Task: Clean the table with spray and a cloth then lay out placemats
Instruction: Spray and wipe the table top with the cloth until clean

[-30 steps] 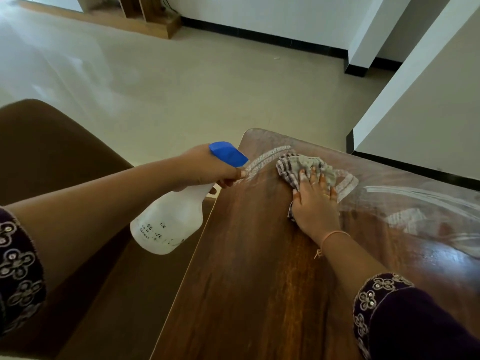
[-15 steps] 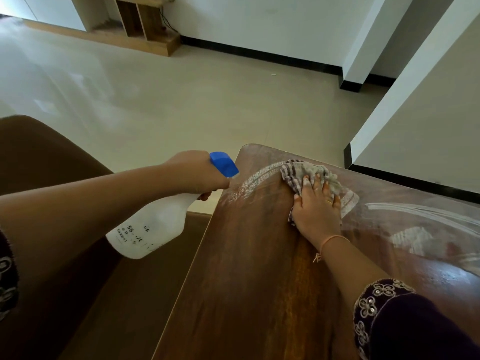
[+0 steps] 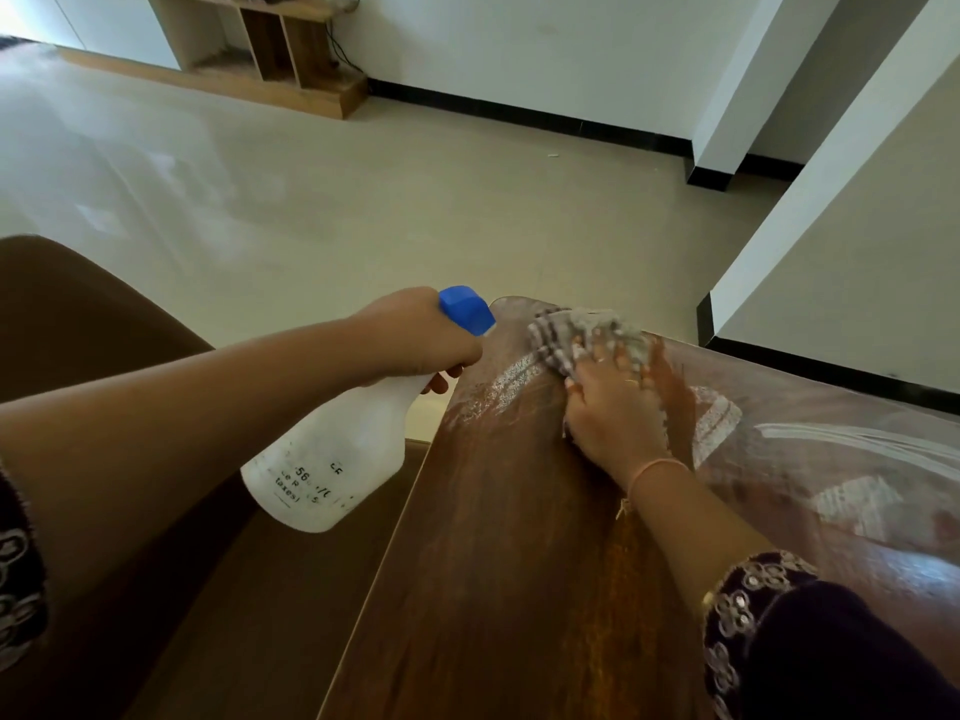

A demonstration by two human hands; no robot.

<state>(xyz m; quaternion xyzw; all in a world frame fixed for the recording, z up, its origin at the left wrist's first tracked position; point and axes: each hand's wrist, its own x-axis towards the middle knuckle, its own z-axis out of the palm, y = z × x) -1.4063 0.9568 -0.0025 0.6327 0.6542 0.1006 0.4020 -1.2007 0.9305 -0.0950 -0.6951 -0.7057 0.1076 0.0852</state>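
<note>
The dark wooden table has a glossy top with white streaks near its far corner. My right hand presses a grey checked cloth flat onto that corner, fingers spread over the cloth. My left hand grips the neck of a white spray bottle with a blue trigger head, held in the air just left of the table edge, nozzle toward the corner. No placemats are in view.
A brown upholstered seat sits at the left, close to the table edge. Beige tiled floor stretches beyond. A wooden shelf unit stands against the far wall, and a white wall corner rises at the right.
My right hand has pushed the cloth farther toward the table's far corner. My left hand with the bottle has drifted a little away from the edge and back near it.
</note>
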